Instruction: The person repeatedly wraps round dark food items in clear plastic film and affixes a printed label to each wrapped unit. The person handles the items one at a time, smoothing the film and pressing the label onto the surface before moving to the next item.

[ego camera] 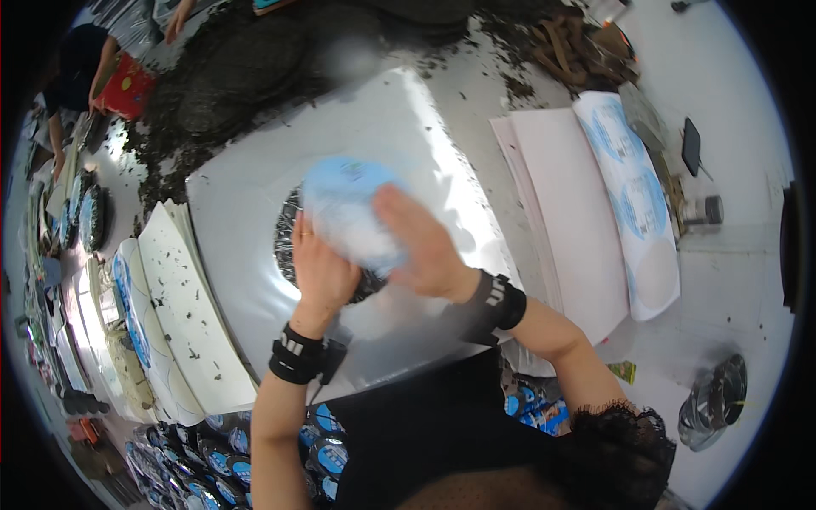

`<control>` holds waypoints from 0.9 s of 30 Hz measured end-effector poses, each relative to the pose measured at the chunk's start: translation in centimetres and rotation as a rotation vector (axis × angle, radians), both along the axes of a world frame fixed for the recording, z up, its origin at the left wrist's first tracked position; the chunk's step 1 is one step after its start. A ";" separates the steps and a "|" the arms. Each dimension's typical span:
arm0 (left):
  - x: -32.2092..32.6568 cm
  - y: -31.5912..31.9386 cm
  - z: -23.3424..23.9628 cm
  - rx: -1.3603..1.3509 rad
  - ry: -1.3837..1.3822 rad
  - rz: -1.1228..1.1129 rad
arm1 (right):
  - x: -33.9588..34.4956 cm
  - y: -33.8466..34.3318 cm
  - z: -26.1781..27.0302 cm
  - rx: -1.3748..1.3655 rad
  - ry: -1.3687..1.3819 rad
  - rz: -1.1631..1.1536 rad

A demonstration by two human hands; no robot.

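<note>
A round light-blue printed sticker (349,204), blurred by motion, is in my right hand (421,245), whose fingers are at its right edge. Beneath it, a dark round bundle in shiny clear wrap (288,236) lies on a pale glossy sheet (248,172). My left hand (322,264) rests flat on the wrapped bundle, partly under the sticker's left edge; it may touch the sticker too, which I cannot tell. Both wrists wear black bands.
Dark crumbly material (242,83) is heaped behind the sheet. Paper stacks lie left (185,287) and right (561,191), beside a roll of blue round stickers (628,185). Wrapped, labelled bundles (210,452) are piled low left. Another person (80,64) handles a red bag (124,86).
</note>
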State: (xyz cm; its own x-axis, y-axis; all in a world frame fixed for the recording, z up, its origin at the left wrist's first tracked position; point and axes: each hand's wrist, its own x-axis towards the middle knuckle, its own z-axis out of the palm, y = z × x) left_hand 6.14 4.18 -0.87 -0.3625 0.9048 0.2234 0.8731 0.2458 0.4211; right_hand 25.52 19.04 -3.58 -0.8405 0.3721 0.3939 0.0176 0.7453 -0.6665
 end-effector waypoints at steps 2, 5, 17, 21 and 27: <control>0.1 -0.5 -0.8 0.081 -0.241 -0.071 | -2.6 -1.8 3.1 0.023 -0.043 0.081; 0.1 -0.8 -1.7 0.187 -0.448 -0.114 | -3.8 -1.5 9.0 -0.056 -0.164 0.123; -1.4 -1.8 3.4 0.637 -0.921 0.204 | -10.3 -4.2 1.7 0.035 -0.118 0.103; -3.4 -4.0 4.1 0.257 -0.625 0.605 | -10.7 -5.7 3.7 0.276 -0.270 0.070; -7.7 -5.6 2.0 -0.148 -0.913 0.308 | -11.4 -2.2 4.9 -0.431 -0.080 0.035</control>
